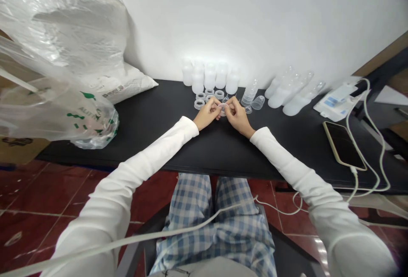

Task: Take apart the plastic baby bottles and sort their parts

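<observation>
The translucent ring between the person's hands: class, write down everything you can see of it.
The translucent ring is a thin, colourless band that looks like soft plastic. The fingers of the left hand and right hand pinch it from either side, holding it above the black table. Those fingers hide part of it, so its full outline and any fine detail cannot be made out. Similar rings lie on the table beyond it.

A colourless, translucent plastic ring stands out against a black tabletop. The long sleeves are plain white, and the trousers have a blue-and-white check. The floor tiles are dark red, the wall is white, and a clear plastic bag has green print.
</observation>
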